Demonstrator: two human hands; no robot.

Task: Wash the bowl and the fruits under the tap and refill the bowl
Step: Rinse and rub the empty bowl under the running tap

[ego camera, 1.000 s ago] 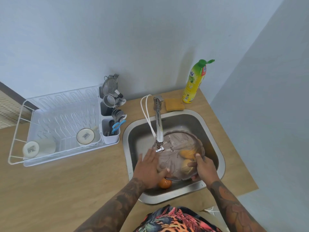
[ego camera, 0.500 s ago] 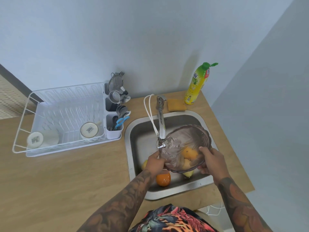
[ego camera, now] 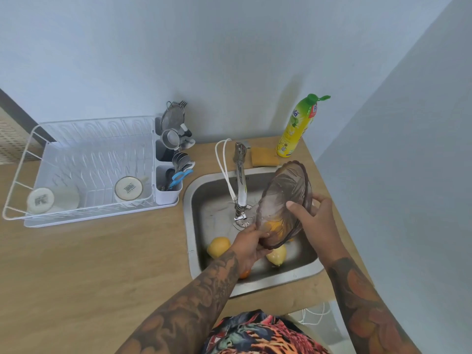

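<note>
A white dish rack (ego camera: 84, 172) is sitting at the far left of a wooden counter (ego camera: 89, 264), holding two cups lying on their sides. A cutlery holder (ego camera: 167, 180) with strainers, spoons and blue-handled scissors is clipped to its right end.

Moving right, a steel sink (ego camera: 199, 200) is set into the counter, with a chrome tap (ego camera: 240, 185) reaching out over it. Whether water is running is hard to make out.

The left hand (ego camera: 249, 247) is reaching in over the near rim of the sink, its tattooed forearm angling up from the bottom of the view. Its fingers are curling around the lower edge of a smoky, see-through glass bowl (ego camera: 284, 203), gripping it.

The bowl is being held above the sink, just right of the tap, tilted steeply on its edge with its opening facing left towards the spout.

On the sink floor, a yellow fruit (ego camera: 218, 247) is lying left of the hand, and a pale lemon (ego camera: 276, 256) is lying beneath the bowl. An orange fruit (ego camera: 244, 274) is mostly hidden behind the left wrist. Another yellow-orange shape is showing through the glass, too blurred to identify.

The right hand (ego camera: 315, 223) is clasping the bowl's right side, thumb pressing inside the rim, fingers hidden behind the glass.

Behind the sink, a yellow sponge (ego camera: 264, 157) and a green-capped soap bottle (ego camera: 297, 126) are standing by the wall.
</note>
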